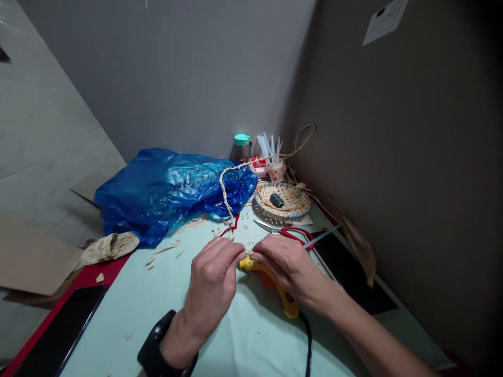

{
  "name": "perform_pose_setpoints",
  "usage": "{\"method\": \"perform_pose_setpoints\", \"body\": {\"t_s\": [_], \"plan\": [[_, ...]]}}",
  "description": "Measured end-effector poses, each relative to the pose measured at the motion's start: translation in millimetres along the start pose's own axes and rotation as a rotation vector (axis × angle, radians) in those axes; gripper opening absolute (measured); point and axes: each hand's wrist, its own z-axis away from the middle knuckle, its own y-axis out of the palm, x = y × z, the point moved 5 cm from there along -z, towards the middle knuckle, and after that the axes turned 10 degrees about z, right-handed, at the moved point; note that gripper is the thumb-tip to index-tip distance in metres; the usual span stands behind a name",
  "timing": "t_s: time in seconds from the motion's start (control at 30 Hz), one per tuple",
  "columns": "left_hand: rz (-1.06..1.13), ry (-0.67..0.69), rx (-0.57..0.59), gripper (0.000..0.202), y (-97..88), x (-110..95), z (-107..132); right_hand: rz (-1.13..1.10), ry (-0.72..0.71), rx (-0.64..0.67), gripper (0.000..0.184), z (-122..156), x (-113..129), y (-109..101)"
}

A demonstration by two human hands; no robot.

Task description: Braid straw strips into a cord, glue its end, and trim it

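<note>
My left hand [212,277], with a black watch [159,340] on its wrist, is closed in a pinch. Opposite it, my right hand [285,259] pinches as well, the fingertips of both nearly meeting. Between them shows a short bit of pale plant fibre [248,253], mostly hidden by the fingers. A braided fibre cord [223,191] with a red tie [236,222] near its end runs up and back from just behind my left hand; whether it joins the held bit is hidden. Beneath my right hand lies a yellow glue gun [286,298], partly covered.
Red-handled scissors [293,231] lie beyond my right hand, before a woven basket [261,209] holding a dark thread spool [276,200]. A blue plastic bag [157,188], a cup of glue sticks [276,170] and a green-lidded jar [241,149] stand behind. A phone [63,330] lies left.
</note>
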Motion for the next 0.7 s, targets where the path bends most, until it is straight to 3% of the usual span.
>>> {"method": "perform_pose_setpoints", "body": {"t_s": [0.2,0.33,0.5,0.6,0.7], "plan": [[-0.059,0.122,-0.049,0.015,-1.7,-7,1,-0.113,0.121,-0.03,0.021,-1,2,-3],[-0.073,0.181,-0.046,0.02,-3.0,-10,2,-0.11,0.129,-0.044,0.021,-1,2,-5],[-0.074,0.241,-0.048,0.023,-5.3,-11,1,-0.206,0.194,0.047,0.028,-1,-2,-4],[-0.06,0.212,-0.041,0.023,-6.2,-9,-1,-0.336,0.288,0.137,0.035,0,-7,0],[0.016,0.1,-0.019,0.018,-6.4,-2,-3,-0.395,0.317,0.213,0.037,2,-11,5]]}}
